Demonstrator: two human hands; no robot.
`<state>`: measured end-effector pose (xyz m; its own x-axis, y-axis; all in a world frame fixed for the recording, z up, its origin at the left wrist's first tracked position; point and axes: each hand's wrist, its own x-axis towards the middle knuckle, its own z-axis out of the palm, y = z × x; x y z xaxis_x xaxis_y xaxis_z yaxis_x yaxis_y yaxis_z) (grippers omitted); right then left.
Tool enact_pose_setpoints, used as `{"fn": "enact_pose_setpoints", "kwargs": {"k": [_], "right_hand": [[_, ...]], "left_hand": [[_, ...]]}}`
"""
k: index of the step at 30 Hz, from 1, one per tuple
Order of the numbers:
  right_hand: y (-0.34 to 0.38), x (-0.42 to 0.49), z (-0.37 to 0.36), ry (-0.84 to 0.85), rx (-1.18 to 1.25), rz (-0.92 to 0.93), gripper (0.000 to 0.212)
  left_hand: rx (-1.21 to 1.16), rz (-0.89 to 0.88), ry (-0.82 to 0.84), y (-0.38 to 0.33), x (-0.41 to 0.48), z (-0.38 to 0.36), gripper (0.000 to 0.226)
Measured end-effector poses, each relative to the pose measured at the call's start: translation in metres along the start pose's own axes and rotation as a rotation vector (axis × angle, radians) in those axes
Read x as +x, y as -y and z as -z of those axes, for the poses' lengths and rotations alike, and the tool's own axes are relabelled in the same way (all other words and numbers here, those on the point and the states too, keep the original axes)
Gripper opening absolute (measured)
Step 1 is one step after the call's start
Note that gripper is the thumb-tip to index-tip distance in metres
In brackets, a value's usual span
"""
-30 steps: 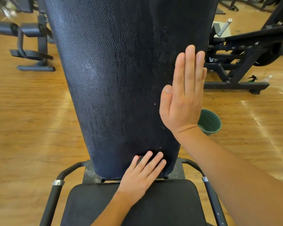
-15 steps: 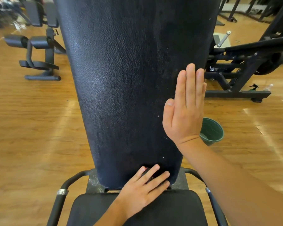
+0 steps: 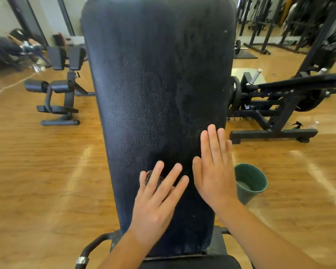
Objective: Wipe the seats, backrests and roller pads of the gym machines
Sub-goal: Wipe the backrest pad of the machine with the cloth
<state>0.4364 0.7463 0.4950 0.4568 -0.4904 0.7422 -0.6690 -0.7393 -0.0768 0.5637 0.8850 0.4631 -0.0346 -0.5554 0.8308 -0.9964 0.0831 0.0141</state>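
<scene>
The backrest [image 3: 157, 94], a tall black pebbled pad, stands upright and fills the middle of the view, narrowing toward its lower end. Low on its face, left of its centre line, a small dark wad [image 3: 149, 176] lies flat against the pad; what it is made of cannot be told. The left hand [image 3: 155, 202] covers the wad with straight, spread fingers and presses it to the backrest, so only a bit shows between the first two fingers. The right hand [image 3: 213, 171] lies flat on the backrest just beside the left one, fingers straight and together, holding nothing, its little finger reaching past the backrest's right edge.

Above both hands the backrest's face is bare up to its rounded top. Below it the black seat [image 3: 192, 263] meets its lower edge, with a curved frame tube [image 3: 89, 249] to the lower left.

Right of the backrest, near its lower part, a green bucket [image 3: 250, 183] stands on the wooden floor [image 3: 47, 181]. Further right stands a black machine [image 3: 275, 105] with a spray bottle [image 3: 297, 124] by its base bar. Well to the backrest's left stands a roller-pad machine [image 3: 56, 94], with open floor between.
</scene>
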Motion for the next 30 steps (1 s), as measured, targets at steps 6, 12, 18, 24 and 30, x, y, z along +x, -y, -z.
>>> {"fn": "enact_pose_setpoints", "kwargs": {"k": [6, 12, 18, 24, 30], "right_hand": [[-0.014, 0.001, 0.032, 0.15, -0.07, 0.062, 0.062], [-0.028, 0.006, 0.046, 0.228, -0.142, 0.156, 0.058], [-0.028, 0.006, 0.047, 0.24, -0.155, 0.165, 0.059], [-0.016, 0.016, 0.061, 0.106, -0.014, 0.133, 0.051], [0.013, 0.08, 0.087, -0.161, 0.174, 0.047, 0.044]], "left_hand": [[-0.037, 0.049, -0.203, 0.019, 0.126, 0.009, 0.057], [-0.055, 0.101, -0.305, 0.024, 0.234, 0.009, 0.054], [-0.052, 0.167, -0.228, 0.033, 0.258, 0.008, 0.058], [-0.367, 0.173, 0.054, 0.036, 0.253, 0.04, 0.087], [-0.172, 0.088, 0.174, 0.069, 0.233, 0.059, 0.076]]}}
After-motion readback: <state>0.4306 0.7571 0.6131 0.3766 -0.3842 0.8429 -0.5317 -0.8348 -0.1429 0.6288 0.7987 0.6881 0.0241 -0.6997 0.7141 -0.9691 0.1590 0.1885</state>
